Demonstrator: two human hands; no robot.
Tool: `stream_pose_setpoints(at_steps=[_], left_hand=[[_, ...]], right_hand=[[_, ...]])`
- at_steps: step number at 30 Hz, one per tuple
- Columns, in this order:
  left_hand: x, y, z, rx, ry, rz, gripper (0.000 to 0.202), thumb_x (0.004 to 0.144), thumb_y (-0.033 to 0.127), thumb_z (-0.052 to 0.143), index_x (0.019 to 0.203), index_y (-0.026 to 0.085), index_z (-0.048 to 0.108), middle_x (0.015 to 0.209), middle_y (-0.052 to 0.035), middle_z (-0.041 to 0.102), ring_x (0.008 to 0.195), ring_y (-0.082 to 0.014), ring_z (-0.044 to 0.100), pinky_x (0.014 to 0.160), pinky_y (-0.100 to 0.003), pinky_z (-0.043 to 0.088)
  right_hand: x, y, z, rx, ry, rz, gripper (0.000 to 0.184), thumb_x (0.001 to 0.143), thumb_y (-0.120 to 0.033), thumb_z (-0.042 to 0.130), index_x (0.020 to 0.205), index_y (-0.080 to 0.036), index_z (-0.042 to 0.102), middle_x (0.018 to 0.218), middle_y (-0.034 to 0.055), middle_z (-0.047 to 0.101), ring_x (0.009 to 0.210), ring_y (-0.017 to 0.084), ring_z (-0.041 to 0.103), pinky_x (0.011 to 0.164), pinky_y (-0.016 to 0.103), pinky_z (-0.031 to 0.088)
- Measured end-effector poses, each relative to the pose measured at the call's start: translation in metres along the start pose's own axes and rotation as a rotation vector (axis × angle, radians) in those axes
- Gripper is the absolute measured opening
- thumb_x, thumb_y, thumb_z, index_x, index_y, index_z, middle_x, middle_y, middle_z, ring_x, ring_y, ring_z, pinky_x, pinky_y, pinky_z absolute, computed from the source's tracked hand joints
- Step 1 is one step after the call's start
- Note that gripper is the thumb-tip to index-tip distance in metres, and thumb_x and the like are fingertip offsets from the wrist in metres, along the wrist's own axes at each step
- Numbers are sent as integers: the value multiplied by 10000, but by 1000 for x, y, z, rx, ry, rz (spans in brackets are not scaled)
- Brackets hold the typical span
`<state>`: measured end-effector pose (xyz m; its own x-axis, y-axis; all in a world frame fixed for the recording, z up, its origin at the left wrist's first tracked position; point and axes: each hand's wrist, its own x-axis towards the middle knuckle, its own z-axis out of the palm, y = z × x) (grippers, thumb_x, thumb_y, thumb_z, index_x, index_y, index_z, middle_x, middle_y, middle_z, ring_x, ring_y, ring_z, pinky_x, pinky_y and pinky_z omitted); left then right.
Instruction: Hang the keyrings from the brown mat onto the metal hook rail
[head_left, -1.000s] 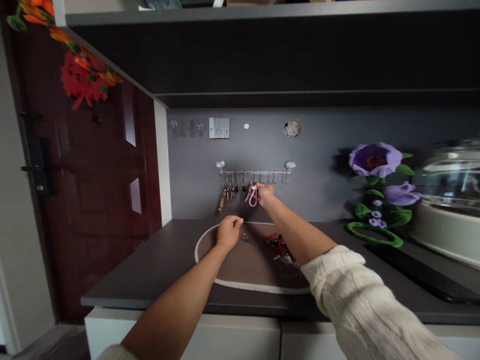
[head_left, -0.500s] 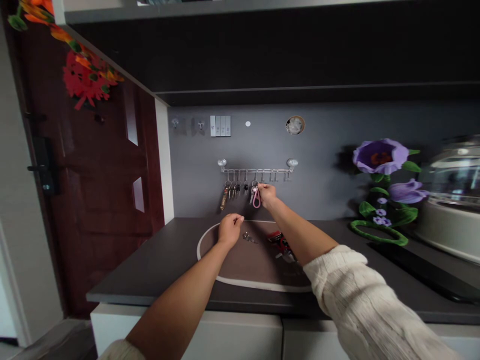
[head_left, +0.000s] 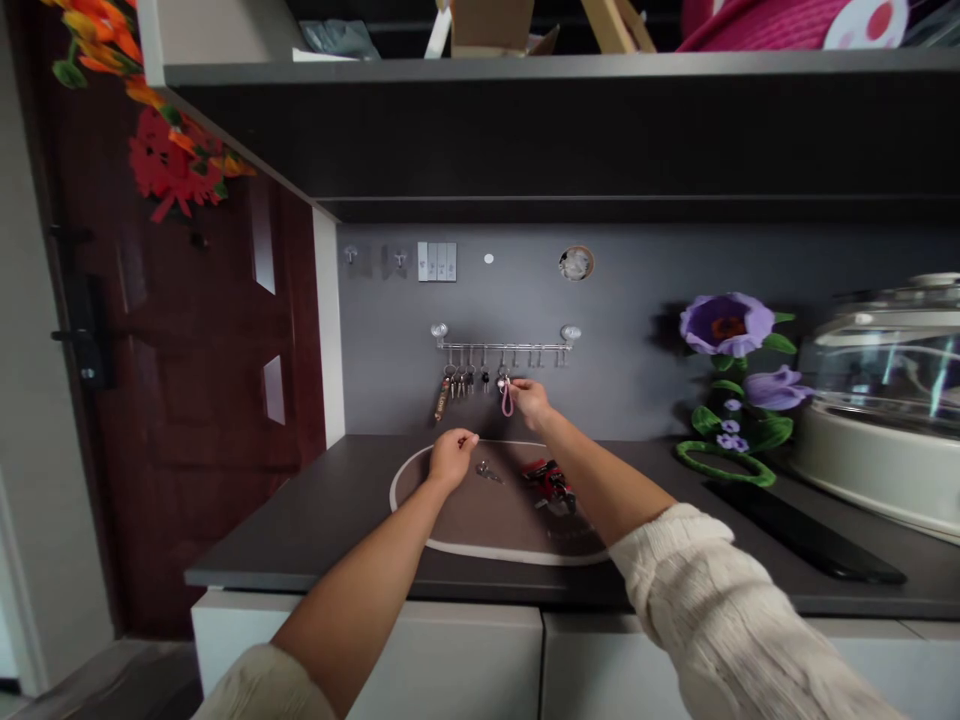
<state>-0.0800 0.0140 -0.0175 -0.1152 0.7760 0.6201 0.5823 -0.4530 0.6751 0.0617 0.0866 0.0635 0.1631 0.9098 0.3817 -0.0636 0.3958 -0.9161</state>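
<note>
My right hand point(head_left: 531, 402) is up at the hook rail point(head_left: 501, 347) on the wall. Its fingers pinch a keyring with a pink strap loop point(head_left: 508, 400), which hangs at a middle hook. Several other keys point(head_left: 460, 383) and a brown tag with lettering point(head_left: 442, 398) dangle from hooks on the left. Lower down, my left hand point(head_left: 451, 460) hovers over the mat's left part with thumb and fingers together; whatever they hold is hidden. On the brown mat point(head_left: 457, 520) lie a small set of keys point(head_left: 489, 472) and a red and black bunch of keys point(head_left: 551, 487).
A dark shelf point(head_left: 525, 130) overhangs the counter. On the right stand purple artificial flowers point(head_left: 726, 326), a long black object point(head_left: 810, 535) and a white appliance with a clear top point(head_left: 877, 450). The dark red door point(head_left: 202, 420) is to the left.
The view has tilted up, showing more of the upper shelf, and shifted slightly right. My right hand stays by the pink strap, its fingers drawn a little off the ring. My left hand barely moved.
</note>
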Motion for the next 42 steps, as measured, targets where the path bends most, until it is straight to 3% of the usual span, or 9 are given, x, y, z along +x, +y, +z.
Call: stream_pose_setpoints(at_steps=[9, 24, 29, 35, 42], left_hand=[[-2, 0, -4, -36, -52, -30, 191, 725, 266, 488, 738, 131, 623, 677, -30, 618, 633, -125, 535, 634, -248, 410], [-10, 6, -12, -7, -178, -17, 185, 706, 249, 519, 771, 118, 632, 701, -38, 621, 645, -120, 523, 647, -245, 401], [-12, 6, -12, 69, -255, 20, 195, 671, 274, 553, 753, 120, 640, 695, -36, 625, 623, -118, 518, 617, -237, 391], [-11, 3, -13, 113, -336, 70, 167, 683, 235, 518, 686, 119, 638, 642, -24, 613, 600, -108, 508, 612, -229, 387], [-11, 6, -14, 90, -332, 65, 154, 684, 205, 508, 689, 112, 631, 650, -19, 607, 604, -104, 496, 618, -229, 382]], right_hand=[[-25, 2, -10, -107, 9, 9, 146, 622, -58, 563, 749, -127, 581, 694, -5, 603, 604, 58, 520, 661, 189, 413], [-85, 24, -29, -531, -294, -231, 124, 597, -76, 605, 616, -196, 631, 643, -14, 628, 682, 124, 549, 771, 261, 397], [-89, 25, -28, -653, -409, -320, 175, 577, -37, 604, 568, -210, 634, 630, -5, 637, 704, 144, 562, 771, 245, 380], [-86, 31, -26, -800, -422, -381, 180, 573, -38, 611, 556, -215, 637, 618, 1, 636, 707, 149, 565, 756, 242, 371], [-85, 31, -25, -897, -472, -409, 152, 596, -75, 614, 596, -222, 652, 654, 9, 642, 702, 150, 562, 726, 241, 371]])
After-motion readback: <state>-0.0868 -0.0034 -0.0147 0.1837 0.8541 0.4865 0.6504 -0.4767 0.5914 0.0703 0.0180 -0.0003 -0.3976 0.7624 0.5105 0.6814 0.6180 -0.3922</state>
